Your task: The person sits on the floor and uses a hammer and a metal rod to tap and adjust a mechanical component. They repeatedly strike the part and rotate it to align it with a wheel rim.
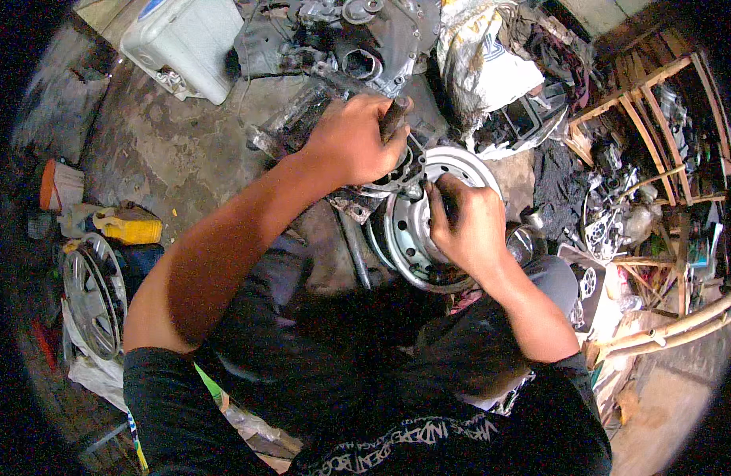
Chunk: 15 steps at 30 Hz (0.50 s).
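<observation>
My left hand is closed around a dark, round-ended bar that sticks up between thumb and fingers. Directly under it lies a greasy metal casting with openings along its edge, partly hidden by the hand. The casting rests against a silver steel wheel rim with a ring of round holes. Over the rim, my right hand has its thumb and fingers curled together at the casting's near right edge. What those fingertips pinch, if anything, is too small to make out.
A metal rod lies left of the rim. Farther off are a pale plastic container, greasy machine parts and a white sack. Wooden racks stand right; a spoked wheel and yellow object are left.
</observation>
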Each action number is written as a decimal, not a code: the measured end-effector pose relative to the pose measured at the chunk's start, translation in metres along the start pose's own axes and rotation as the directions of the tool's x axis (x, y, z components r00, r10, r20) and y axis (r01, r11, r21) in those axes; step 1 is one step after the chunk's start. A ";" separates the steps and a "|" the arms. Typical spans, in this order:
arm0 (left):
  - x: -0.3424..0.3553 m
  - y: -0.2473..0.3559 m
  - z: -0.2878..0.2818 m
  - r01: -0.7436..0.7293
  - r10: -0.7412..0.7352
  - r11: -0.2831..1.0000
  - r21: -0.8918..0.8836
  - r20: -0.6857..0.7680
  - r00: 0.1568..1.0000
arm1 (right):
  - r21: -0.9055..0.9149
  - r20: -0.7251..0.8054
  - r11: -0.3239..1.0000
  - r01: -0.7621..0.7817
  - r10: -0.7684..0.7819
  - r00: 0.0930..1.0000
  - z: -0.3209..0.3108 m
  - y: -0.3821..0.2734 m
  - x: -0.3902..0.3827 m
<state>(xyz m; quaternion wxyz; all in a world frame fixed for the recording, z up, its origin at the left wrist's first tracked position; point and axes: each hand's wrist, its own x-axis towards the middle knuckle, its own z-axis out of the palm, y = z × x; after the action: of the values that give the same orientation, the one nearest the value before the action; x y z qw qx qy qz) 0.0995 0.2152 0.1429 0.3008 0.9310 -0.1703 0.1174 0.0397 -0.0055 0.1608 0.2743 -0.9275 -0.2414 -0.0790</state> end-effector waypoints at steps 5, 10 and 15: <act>0.001 0.003 0.000 -0.006 0.006 0.999 0.054 -0.006 1.000 | -0.009 -0.038 0.999 -0.049 0.049 0.998 0.004 0.011 0.005; 0.002 0.005 -0.003 0.018 -0.019 0.999 0.028 0.037 0.999 | 0.037 0.022 0.998 -0.043 0.043 0.999 0.002 0.002 0.003; 0.000 0.009 -0.004 0.046 -0.047 0.998 0.030 0.039 0.998 | 0.069 0.034 0.997 0.035 -0.037 0.999 0.005 -0.007 -0.005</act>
<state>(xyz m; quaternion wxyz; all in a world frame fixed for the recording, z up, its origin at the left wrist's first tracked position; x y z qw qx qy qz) 0.0959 0.2110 0.1509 0.2863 0.9412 -0.1529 0.0943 0.0316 0.0000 0.1588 0.3000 -0.9144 -0.2654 -0.0591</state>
